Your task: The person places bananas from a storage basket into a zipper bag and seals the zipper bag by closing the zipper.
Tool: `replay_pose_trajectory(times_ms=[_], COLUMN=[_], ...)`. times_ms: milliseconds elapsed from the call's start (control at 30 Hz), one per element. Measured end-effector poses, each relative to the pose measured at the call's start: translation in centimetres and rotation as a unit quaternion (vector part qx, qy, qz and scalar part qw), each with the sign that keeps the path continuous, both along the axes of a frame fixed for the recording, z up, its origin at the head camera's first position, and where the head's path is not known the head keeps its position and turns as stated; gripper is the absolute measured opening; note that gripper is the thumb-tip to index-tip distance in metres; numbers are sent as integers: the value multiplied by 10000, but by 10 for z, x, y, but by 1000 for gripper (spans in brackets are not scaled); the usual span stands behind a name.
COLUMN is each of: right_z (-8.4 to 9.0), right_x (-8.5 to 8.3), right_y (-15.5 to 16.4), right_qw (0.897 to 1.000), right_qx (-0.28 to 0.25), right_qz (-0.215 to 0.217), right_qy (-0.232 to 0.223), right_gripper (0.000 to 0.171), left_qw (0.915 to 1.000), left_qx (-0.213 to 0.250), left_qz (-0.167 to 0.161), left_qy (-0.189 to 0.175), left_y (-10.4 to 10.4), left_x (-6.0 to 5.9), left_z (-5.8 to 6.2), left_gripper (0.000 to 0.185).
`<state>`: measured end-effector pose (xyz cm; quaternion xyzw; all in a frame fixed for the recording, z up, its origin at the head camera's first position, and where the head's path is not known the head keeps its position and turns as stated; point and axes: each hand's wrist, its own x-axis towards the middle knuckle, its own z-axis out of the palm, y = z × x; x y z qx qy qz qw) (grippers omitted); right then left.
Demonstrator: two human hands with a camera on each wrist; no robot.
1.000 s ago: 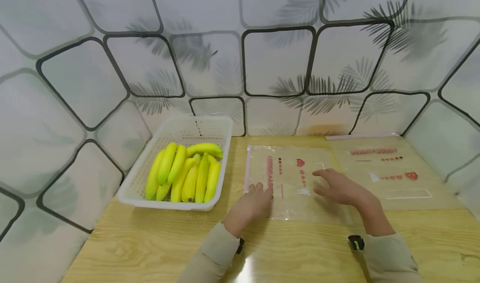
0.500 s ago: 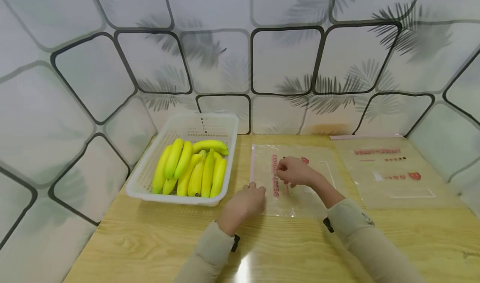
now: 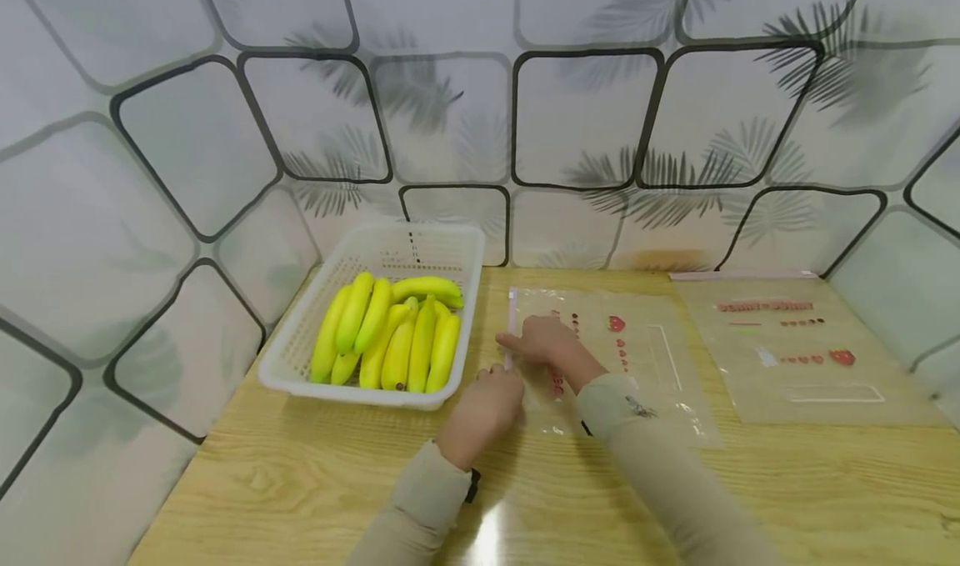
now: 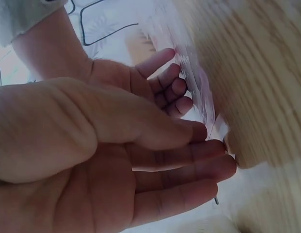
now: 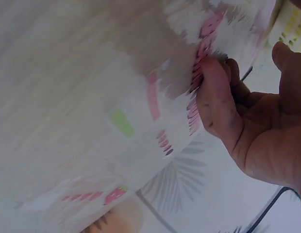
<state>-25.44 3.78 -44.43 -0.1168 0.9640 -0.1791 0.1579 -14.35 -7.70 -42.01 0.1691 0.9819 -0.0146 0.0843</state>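
Clear plastic, printed with red strawberries: a zip bag [image 3: 615, 358] lies flat on a pale wood table [image 3: 300, 483], its pink zip strip at the 9 o'clock edge; both hands meet at that edge. The right hand [image 3: 543, 343] reaches across the bag from 5 o'clock, fingers curled at the strip; the right wrist view shows its fingertips [image 5: 213, 92] curled on the printed film, the thumb apart, though blur leaves it unclear whether film is pinched. The left hand [image 3: 483, 403] sits at the bag's 7 o'clock corner, fingers bent down at the strip's near end; in the left wrist view its fingers [image 4: 189, 170] run nearly straight with the thumb laid across them, their tips at the film's edge, and whether they hold it cannot be told; the right hand [image 4: 141, 77] shows just beyond, fingers curled beside the same edge.

At 9 o'clock of the bag, just beside it, a white perforated basket [image 3: 300, 358] holds a bunch of yellow bananas [image 3: 390, 337]; at 3 o'clock a second bag [image 3: 802, 358] of the same print lies flat, its edge just beside the first. Beige sleeves [image 3: 420, 508] cover both forearms, a dark strap at the left wrist; pale wall panels [image 3: 577, 116] with black frames and palm-leaf shadows close the table in at 12 o'clock and both sides.
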Motion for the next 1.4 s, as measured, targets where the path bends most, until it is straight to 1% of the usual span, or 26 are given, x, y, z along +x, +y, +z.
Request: replay_pose_trajectory(times_ms=[100,200,233,300,433,567,633,667,700,767,833,900,933,1000,1067,1100,1167,1267,1333,1400], right_z=[1,0,0,0,3,3,1,0,-1,-2,-3,-4,-5,-7,-9,-9,-9,-8,-7,-6], right_x=[1,3,3,3,2,2,2,2,2,3,5,6,8,10,12,14,16,20,23,26], right_y=[-8,-10,-9,-6,2,13,18,20,22,25,27,30,31,34,36,36,38,39,41,42], right_qw=[9993,9986,9986,9990,10000,9974,9950,9935,9923,9868,9774,9641,9547,9383,9159,9022,8659,8052,7667,7304], right_qx=[353,484,476,393,-51,-653,-924,-1070,-1179,-1610,-2084,-2546,-2800,-3180,-3620,-3870,-4440,-5181,-5546,-5860], right_qz=[-47,-119,-124,-125,-9,179,200,191,165,-53,-310,-530,-676,-887,-1172,-1322,-1680,-2204,-2506,-2731], right_qy=[115,186,191,161,40,236,330,347,353,137,-182,-533,-747,-1028,-1283,-1371,-1577,-1863,-2044,-2204], right_gripper=[51,45,43,42,37,17,10,9,10,13,17,19,19,18,18,18,20,20,18,16], left_qw=[9993,9974,9969,9967,9970,9960,9954,9950,9952,9947,9945,9947,9943,9950,9957,9959,9966,9973,9977,9982], left_qx=[32,-10,-44,-32,108,188,86,11,20,-3,50,201,202,240,286,282,369,379,394,356], left_qz=[69,99,108,173,260,69,-78,-144,-174,-245,-276,-259,-289,-346,-411,-460,-469,-439,-405,-398], left_qy=[365,719,783,796,721,865,951,989,965,995,1007,977,1008,907,779,722,574,444,380,266], left_y=[1,1,1,1,-2,-5,-7,-7,-8,-8,-8,-8,-8,-7,-7,-7,-7,-5,-3,-2], left_x=[4,6,6,5,3,0,-1,-2,-3,-4,-6,-7,-8,-11,-15,-17,-22,-25,-25,-25], left_z=[0,-1,-1,-1,-2,-5,-7,-8,-9,-10,-11,-12,-13,-15,-17,-18,-19,-18,-17,-16], left_gripper=[21,19,19,18,14,11,13,14,14,17,17,16,17,16,15,15,15,19,21,23])
